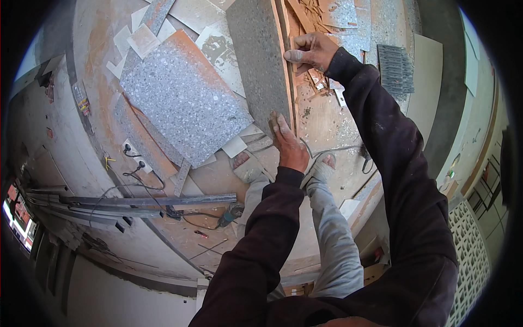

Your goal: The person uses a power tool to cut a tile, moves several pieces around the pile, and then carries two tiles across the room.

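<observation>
A long dark-grey speckled tile point(256, 60) with a raw orange-brown edge extends away from me. My left hand point(290, 146) is closed around its near end, the fingertips resting on the grey face. Farther along, my right hand point(313, 53) is closed at the orange-brown right edge, its thumb pointing left toward the tile. A thin orange-brown strip runs along that edge, and I cannot tell whether it is separate. Left of the tile lies a wide light-grey speckled tile point(180, 98), with orange dust on its far edge.
Broken tile pieces point(340, 13) and shards lie beyond my right hand. A dark ribbed stack point(396, 69) sits to the right. At left are a white power strip point(137, 155) with cords, metal bars point(147, 200) and a teal power tool point(231, 214). My sandalled feet are close below the tile.
</observation>
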Demonstrator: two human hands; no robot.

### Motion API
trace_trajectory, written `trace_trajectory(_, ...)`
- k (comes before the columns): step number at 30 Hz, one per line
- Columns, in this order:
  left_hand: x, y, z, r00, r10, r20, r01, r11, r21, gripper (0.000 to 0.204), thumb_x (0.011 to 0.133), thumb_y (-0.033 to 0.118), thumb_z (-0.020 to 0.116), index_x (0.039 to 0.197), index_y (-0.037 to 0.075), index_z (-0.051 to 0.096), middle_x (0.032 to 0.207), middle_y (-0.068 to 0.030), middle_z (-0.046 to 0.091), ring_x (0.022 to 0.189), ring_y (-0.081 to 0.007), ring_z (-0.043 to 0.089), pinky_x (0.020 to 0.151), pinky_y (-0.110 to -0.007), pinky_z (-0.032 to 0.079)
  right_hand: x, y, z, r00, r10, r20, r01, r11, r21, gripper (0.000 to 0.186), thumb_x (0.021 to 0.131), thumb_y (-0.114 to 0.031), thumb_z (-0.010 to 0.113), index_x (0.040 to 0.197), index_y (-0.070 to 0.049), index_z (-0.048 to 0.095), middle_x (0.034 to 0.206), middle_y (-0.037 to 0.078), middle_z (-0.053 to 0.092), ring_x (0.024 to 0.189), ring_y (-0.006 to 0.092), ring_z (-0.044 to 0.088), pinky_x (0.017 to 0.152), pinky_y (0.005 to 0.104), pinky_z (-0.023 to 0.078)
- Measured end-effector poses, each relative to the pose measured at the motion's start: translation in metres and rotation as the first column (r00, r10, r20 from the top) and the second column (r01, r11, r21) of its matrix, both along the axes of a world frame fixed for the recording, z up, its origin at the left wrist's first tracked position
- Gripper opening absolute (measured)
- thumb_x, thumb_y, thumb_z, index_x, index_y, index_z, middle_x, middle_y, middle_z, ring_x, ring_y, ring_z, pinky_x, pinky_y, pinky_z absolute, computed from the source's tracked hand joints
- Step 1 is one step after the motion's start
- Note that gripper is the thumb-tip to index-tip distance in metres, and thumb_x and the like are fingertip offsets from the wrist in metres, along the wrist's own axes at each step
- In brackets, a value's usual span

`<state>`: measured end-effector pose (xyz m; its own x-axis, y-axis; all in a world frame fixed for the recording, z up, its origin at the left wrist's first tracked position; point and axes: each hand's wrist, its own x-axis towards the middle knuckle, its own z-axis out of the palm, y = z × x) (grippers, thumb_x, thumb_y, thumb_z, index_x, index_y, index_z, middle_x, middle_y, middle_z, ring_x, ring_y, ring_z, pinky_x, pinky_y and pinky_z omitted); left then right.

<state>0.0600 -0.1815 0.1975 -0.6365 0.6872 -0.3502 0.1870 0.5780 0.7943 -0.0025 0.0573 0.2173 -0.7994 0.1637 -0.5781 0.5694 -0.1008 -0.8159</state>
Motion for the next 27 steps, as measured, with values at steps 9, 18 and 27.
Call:
trace_trajectory(9, -0.012, -0.011, 0.003, 0.998, -0.001, 0.06, -0.002, 0.999, 0.053, 0.08, 0.059, -0.011, 0.044, 0.128, -0.005, 0.005, 0.13, -0.0315, 0.012, 0.122, -0.0464, 0.013, 0.102, -0.046, 0.013, 0.017, 0.006, -0.013, 0.99, -0.041, -0.134, 0.024, 0.992, -0.124, 0.041, 0.084, -0.025, 0.053, 0.119, -0.003, 0.045, 0.102, 0.012, 0.058, 0.094, 0.0195, 0.057, 0.084, 0.0312, 0.046)
trace_trajectory(18, 0.062, 0.06, -0.048, 0.991, -0.052, -0.123, 0.016, 0.961, -0.277, 0.082, 0.062, -0.002, 0.052, 0.129, 0.0, 0.005, 0.135, -0.0271, -0.001, 0.124, -0.0474, 0.0, 0.09, -0.066, 0.009, 0.126, -0.057, -0.05, 0.684, -0.554, 0.474, 0.649, 0.759, -0.049, 0.052, 0.083, -0.048, 0.044, 0.104, -0.002, 0.055, 0.094, 0.014, 0.057, 0.076, 0.0213, 0.058, 0.068, 0.0314, 0.046)
trace_trajectory(27, 0.113, 0.097, -0.123, 0.964, -0.217, -0.154, 0.093, 0.818, -0.568, 0.084, 0.072, 0.025, 0.061, 0.133, 0.008, 0.005, 0.138, -0.0204, -0.006, 0.125, -0.045, -0.004, 0.091, -0.065, 0.007, 0.189, -0.049, -0.169, 0.784, -0.555, 0.279, 0.494, 0.829, 0.261, 0.048, 0.077, -0.041, 0.055, 0.09, 0.005, 0.057, 0.084, 0.017, 0.06, 0.078, 0.025, 0.057, 0.071, 0.032, 0.043)
